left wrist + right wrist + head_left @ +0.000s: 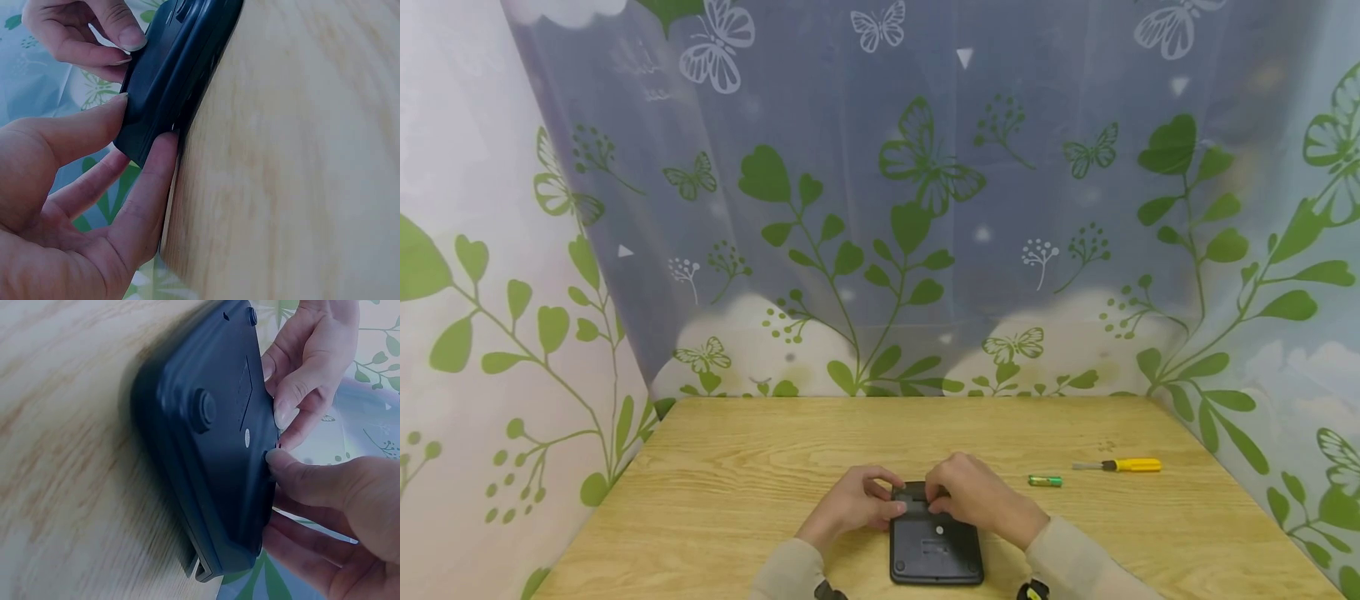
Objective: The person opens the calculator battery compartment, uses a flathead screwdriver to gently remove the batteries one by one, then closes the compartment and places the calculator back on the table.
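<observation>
A black calculator lies back side up on the table, its round feet and a small pale dot showing. My left hand grips its far left corner, thumb on the back and fingers along the side; in the left wrist view the left hand has fingertips right at the edge. Opposite it, my right hand bends over the far right part near a dark slot. The right wrist view shows the right hand with its thumb on the back and fingers at the edge. Whether these fingers pinch something small, I cannot tell.
A green battery lies on the wooden table to the right of my right hand. Farther right is a yellow-handled screwdriver, its tip toward the battery. Printed curtains hang behind and at both sides of the table.
</observation>
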`<action>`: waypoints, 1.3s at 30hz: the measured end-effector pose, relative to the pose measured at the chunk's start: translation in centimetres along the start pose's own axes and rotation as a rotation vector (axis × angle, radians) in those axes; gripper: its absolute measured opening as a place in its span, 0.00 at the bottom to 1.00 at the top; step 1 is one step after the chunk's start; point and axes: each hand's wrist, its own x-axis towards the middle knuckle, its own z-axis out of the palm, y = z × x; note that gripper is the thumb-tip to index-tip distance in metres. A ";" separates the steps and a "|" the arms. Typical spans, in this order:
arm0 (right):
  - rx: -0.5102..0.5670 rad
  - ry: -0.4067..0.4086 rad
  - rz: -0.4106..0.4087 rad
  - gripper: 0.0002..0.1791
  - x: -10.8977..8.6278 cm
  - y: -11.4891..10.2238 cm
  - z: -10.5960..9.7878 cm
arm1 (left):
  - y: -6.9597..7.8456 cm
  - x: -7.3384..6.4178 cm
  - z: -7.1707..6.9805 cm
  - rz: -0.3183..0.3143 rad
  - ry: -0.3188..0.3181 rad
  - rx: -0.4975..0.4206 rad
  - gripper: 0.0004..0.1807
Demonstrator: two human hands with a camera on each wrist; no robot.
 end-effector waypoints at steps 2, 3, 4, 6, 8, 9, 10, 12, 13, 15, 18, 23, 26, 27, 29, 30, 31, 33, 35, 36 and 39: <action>0.005 0.004 -0.003 0.08 0.0 0.0 0.0 | 0.0 0.0 0.0 0.001 0.000 0.001 0.18; 0.008 0.006 -0.005 0.08 0.0 0.0 0.0 | 0.0 0.0 0.0 0.001 0.000 0.002 0.18; 0.011 0.007 -0.006 0.08 0.0 0.0 0.0 | 0.0 0.0 0.0 0.000 0.001 0.001 0.18; 0.014 0.007 -0.007 0.08 0.0 0.0 0.0 | 0.0 0.0 0.0 0.001 0.001 0.001 0.18; 0.016 0.007 -0.006 0.08 0.0 0.0 0.0 | 0.0 0.0 0.0 0.001 0.000 0.001 0.18; 0.015 0.007 -0.008 0.08 0.0 0.0 -0.1 | 0.0 0.0 0.0 0.001 0.000 0.000 0.18; 0.013 0.006 -0.009 0.08 0.0 0.0 -0.1 | 0.0 0.0 0.0 0.002 0.001 0.000 0.18; 0.009 0.007 -0.011 0.07 -0.1 0.0 -0.1 | 0.0 0.0 0.0 0.003 0.001 0.000 0.18; 0.008 0.007 -0.012 0.07 -0.1 0.0 -0.1 | 0.0 0.0 0.0 0.004 0.001 0.002 0.18; 0.005 0.007 -0.012 0.07 -0.1 0.0 -0.1 | 0.0 0.0 0.0 0.004 0.000 0.003 0.18; 0.006 0.007 -0.010 0.06 -0.1 0.0 -0.1 | 0.0 0.0 0.0 0.004 -0.002 0.002 0.18; -0.004 0.007 -0.009 0.05 0.0 0.0 0.0 | 0.0 0.0 0.0 0.005 -0.004 0.000 0.18; -0.012 0.009 -0.002 0.05 0.1 0.0 0.0 | -0.1 0.0 0.0 0.006 -0.004 -0.001 0.18; -0.015 0.011 -0.001 0.05 0.1 0.0 0.1 | -0.1 0.0 0.0 0.006 -0.003 -0.001 0.17; -0.017 0.015 0.004 0.05 0.1 0.1 0.1 | -0.1 -0.1 0.1 0.005 -0.001 -0.002 0.17; -0.019 0.017 0.005 0.05 0.1 0.1 0.2 | -0.1 -0.1 0.1 0.005 0.001 -0.002 0.17; -0.018 0.019 0.005 0.05 0.1 0.1 0.2 | -0.1 -0.1 0.1 0.003 0.003 -0.002 0.17; -0.019 0.021 0.004 0.05 0.1 0.1 0.2 | 0.0 -0.1 0.1 0.002 0.004 -0.001 0.18; -0.020 0.018 0.005 0.04 0.2 0.1 0.2 | 0.0 -0.1 0.1 -0.001 0.004 -0.003 0.18; -0.018 0.014 0.008 0.04 0.2 0.1 0.3 | 0.0 -0.1 0.1 -0.001 0.003 -0.002 0.18; -0.019 -0.007 0.028 0.05 0.2 0.1 0.3 | 0.1 -0.1 0.1 -0.002 0.000 -0.003 0.18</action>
